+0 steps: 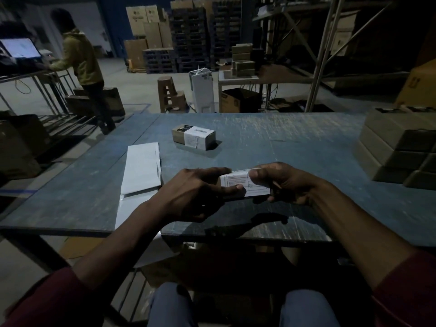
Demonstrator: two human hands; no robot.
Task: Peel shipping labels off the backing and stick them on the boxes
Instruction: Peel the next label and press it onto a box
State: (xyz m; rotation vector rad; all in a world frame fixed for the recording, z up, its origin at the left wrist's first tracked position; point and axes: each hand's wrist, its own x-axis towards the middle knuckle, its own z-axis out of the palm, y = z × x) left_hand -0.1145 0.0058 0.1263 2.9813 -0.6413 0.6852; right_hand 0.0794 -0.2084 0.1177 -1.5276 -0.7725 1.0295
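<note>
Hands [195, 192] [283, 182] pinch label [245, 185], seemingly above table edge [236, 237]

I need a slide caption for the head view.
Both hands hold a label above the table.
</note>
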